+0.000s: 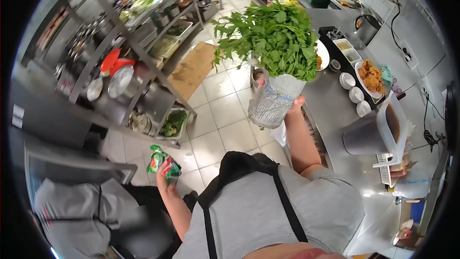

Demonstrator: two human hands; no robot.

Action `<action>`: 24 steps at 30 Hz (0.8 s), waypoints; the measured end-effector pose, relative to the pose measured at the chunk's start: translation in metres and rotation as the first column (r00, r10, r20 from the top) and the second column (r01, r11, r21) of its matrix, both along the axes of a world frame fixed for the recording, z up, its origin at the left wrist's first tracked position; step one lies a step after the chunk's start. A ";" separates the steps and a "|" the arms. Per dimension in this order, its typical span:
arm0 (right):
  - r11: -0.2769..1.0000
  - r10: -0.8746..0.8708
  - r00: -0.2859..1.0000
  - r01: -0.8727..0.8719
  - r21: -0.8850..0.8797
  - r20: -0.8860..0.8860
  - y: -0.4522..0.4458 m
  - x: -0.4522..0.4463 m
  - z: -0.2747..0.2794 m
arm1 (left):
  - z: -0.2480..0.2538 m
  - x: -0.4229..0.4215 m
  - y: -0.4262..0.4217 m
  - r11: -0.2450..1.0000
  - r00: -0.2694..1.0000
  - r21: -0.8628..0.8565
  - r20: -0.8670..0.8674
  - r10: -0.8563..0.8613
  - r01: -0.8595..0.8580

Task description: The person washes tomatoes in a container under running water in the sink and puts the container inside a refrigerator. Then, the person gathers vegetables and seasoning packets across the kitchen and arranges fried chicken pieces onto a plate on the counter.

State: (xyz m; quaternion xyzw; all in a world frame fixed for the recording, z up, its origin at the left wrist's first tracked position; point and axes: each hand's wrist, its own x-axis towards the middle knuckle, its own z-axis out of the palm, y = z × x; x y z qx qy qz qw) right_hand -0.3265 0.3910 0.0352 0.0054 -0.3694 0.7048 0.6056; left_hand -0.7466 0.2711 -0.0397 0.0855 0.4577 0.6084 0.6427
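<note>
My right hand (296,105) is closed around the wrapped base of a large bunch of leafy green herbs (282,38), held up in front of me. A whitish printed wrapper (273,103) covers its lower part, and the leaves spread out above. Low on the left, my left hand (165,175) grips a crumpled green packet (157,160) with red and white print. Most of the fingers of my right hand are hidden behind the wrapper.
A steel counter (330,115) runs along the right with a dark liquid container (366,136), fried food (371,76) and small white bowls (356,94). Metal shelving (143,57) stands left. Cardboard (191,72) lies on the tiles. Another person's grey shirt (72,211) is close at lower left.
</note>
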 end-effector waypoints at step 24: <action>0.969 -0.245 0.897 0.220 -0.108 -0.368 0.562 0.043 -0.002 | 0.011 0.073 0.614 0.988 0.973 0.038 0.172 -0.154 0.150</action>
